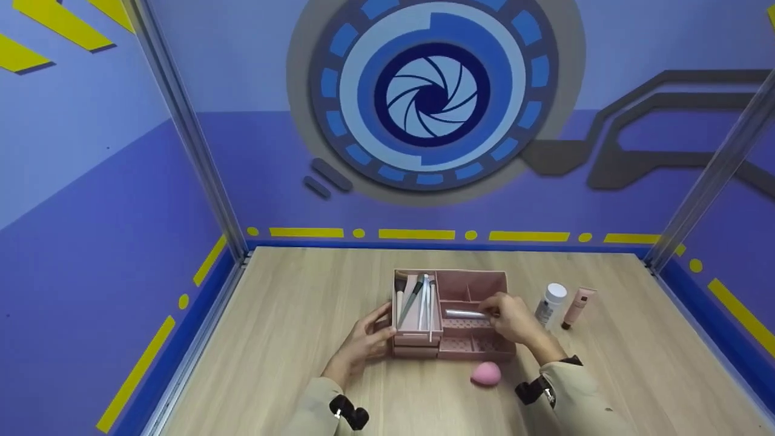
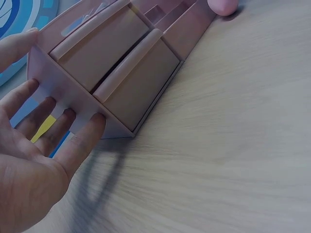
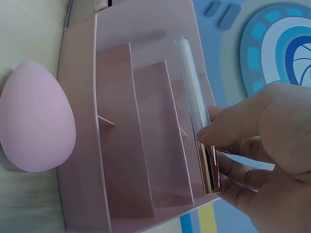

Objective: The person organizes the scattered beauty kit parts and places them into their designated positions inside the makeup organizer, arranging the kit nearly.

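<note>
A pink makeup organizer (image 1: pixel 415 352) stands on the table, with two drawers at its front left. Several makeup brushes (image 1: pixel 413 301) lie in its upper left tray. The fingertips of my left hand (image 1: pixel 364 341) rest on the organizer's left side, fingers fairly straight, thumb near the top edge. Over the right-hand compartments, my right hand (image 1: pixel 513 319) pinches a slim cosmetic tube (image 3: pixel 193 87) with a clear barrel and rose-gold end. In the head view the tube lies roughly level above the middle compartment. A pink egg-shaped makeup sponge (image 1: pixel 486 374) sits in front of the organizer.
To the right of the organizer stand a white-capped bottle (image 1: pixel 550 303) and a small pink squeeze tube (image 1: pixel 578 308) with a black cap. The wooden table (image 1: pixel 290 290) meets blue walls at the back and sides, with metal posts (image 1: pixel 187 130) at the corners.
</note>
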Available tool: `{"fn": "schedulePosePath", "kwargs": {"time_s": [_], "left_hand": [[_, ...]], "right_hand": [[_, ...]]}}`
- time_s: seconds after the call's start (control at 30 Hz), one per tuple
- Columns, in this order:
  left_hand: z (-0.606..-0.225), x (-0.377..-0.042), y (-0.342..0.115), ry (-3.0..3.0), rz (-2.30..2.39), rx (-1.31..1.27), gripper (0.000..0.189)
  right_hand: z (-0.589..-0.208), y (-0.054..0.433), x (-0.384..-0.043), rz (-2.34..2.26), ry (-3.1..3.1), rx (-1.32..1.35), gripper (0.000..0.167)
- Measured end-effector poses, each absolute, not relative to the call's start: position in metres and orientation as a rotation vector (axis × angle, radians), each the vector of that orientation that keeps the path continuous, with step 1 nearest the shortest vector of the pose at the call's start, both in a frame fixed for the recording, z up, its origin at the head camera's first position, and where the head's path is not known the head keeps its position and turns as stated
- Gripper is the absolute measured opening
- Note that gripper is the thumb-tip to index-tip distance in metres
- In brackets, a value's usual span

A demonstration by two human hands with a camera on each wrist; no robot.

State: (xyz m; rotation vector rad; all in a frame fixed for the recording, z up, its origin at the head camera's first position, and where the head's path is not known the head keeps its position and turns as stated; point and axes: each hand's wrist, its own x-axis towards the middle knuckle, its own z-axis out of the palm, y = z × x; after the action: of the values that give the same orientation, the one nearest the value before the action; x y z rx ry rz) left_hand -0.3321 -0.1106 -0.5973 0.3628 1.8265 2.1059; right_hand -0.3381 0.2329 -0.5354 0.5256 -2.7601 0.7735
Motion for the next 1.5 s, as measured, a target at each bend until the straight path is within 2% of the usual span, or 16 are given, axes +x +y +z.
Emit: {"fn": "schedulePosePath", "kwargs": {"time_s": [0.23,1.03,1.3,1.5], "left_hand": [[-0.595,-0.334,-0.110,1.815,2.113,0.352,0.073],[-0.599,-0.332,-0.112,1.797,2.104,0.342,0.075],[-0.599,-0.333,-0.110,1.813,2.101,0.356,0.073],[-0.599,-0.334,-0.110,1.825,2.101,0.368,0.073]], "right_hand": [[-0.538,0.234,-0.341,0.744,-2.729,0.451,0.038],[-0.545,0.239,-0.327,0.846,-2.706,0.392,0.034],[-0.545,0.240,-0.315,0.930,-2.696,0.370,0.037],[-0.544,0.238,-0.300,0.969,-2.654,0.450,0.033]]}}
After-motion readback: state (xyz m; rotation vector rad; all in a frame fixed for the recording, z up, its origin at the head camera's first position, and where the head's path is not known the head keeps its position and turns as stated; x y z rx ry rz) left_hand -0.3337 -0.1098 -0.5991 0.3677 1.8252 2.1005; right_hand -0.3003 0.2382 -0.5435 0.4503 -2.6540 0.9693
